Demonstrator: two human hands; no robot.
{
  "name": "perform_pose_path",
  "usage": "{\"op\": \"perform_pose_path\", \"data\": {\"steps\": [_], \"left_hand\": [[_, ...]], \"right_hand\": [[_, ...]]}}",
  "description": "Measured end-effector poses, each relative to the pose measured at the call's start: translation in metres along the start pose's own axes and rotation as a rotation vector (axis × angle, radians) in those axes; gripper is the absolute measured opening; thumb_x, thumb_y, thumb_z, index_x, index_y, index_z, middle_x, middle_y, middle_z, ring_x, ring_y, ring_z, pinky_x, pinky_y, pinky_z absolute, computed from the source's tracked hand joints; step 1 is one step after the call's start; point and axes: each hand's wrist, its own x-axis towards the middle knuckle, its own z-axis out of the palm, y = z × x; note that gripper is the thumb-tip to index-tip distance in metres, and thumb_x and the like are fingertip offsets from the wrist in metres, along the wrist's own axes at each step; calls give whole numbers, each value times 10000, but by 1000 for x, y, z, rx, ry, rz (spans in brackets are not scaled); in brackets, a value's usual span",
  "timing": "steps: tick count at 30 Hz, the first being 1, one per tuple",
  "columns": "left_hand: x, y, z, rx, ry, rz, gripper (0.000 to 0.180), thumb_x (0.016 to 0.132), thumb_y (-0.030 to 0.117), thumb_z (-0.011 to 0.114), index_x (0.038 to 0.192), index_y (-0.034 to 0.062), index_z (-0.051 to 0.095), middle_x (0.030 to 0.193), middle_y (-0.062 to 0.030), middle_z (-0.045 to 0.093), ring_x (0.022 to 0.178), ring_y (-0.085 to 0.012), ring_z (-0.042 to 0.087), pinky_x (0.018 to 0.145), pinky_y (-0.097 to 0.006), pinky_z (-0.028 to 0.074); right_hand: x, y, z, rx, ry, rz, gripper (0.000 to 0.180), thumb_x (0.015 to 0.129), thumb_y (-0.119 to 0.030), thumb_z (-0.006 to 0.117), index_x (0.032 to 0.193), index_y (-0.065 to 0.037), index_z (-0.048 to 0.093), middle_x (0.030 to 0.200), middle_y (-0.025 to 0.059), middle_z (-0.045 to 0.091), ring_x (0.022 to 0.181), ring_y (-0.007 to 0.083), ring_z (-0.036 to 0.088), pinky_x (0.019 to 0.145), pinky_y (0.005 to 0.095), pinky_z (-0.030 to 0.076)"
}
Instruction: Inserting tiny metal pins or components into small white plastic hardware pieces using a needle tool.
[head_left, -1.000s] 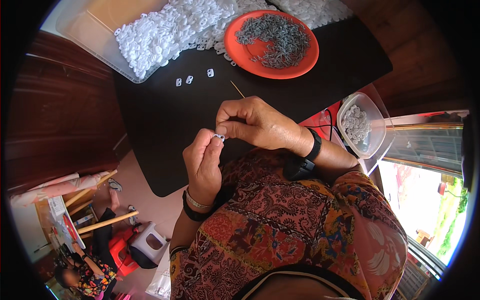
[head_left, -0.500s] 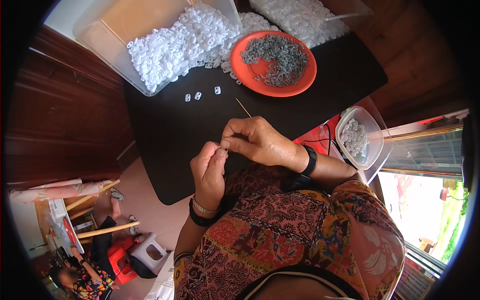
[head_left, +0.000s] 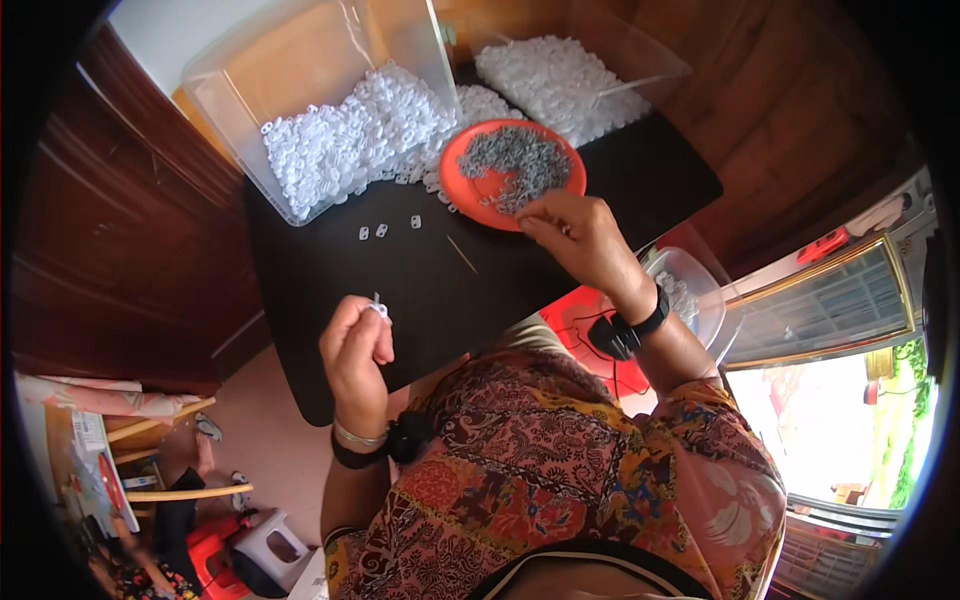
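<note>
Between left hand (head_left: 356,345) fingertips: small white plastic piece (head_left: 379,308) (grip clamped); right hand (head_left: 575,235) pinching grey bits on orange plate (head_left: 462,165).

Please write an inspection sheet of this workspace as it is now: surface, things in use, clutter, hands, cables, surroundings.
Surface: black table, mostly bare in the middle.
Things in use: orange plate with small grey metal pieces; small white part in the left hand; clear bin of white plastic parts, a second heap behind.
Clutter: three loose white parts and a thin stick on the table.
Hands: left hand pinches the white part in its fingers; right hand reaches to the plate edge.
Cables: nothing seen.
Surroundings: clear tub at the person's right; wooden walls; bright window at right.
</note>
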Motion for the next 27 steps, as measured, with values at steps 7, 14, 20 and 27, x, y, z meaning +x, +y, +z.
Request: {"op": "perform_pose_path", "data": {"steps": [7, 14, 20, 27], "left_hand": [[74, 19, 20, -306, -45, 106, 191, 892, 171, 488, 750, 44, 506, 560, 7, 408, 458, -80, 353, 421, -225, 281], [136, -43, 7, -368, 46, 34, 158, 908, 166, 493, 777, 78, 500, 576, -3, 440, 434, -96, 378, 389, -239, 274], [138, -55, 10, -198, 71, 4, 206, 885, 188, 503, 707, 82, 504, 519, 18, 416, 413, -82, 377, 379, -230, 271], [132, -55, 17, -155, 14, 16, 184, 852, 123, 517, 689, 42, 534, 535, 4, 446, 402, -69, 371, 370, -218, 297]], "right_hand": [[67, 54, -2, -482, -310, -248, 174, 823, -188, 612, 932, -82, 697, 881, 112, 679, 801, 288, 655, 721, 376, 510], [90, 76, 36, -644, -354, -215, 201, 798, -191, 546, 906, -150, 711, 908, 112, 680, 860, 309, 643, 772, 413, 498], [95, 79, 38, -628, -400, -266, 168, 768, -177, 574, 870, -123, 697, 896, 116, 674, 859, 325, 637, 771, 432, 492], [98, 59, 28, -672, -390, -165, 161, 768, -181, 608, 863, -62, 659, 864, 140, 654, 824, 330, 628, 743, 426, 485]]}}
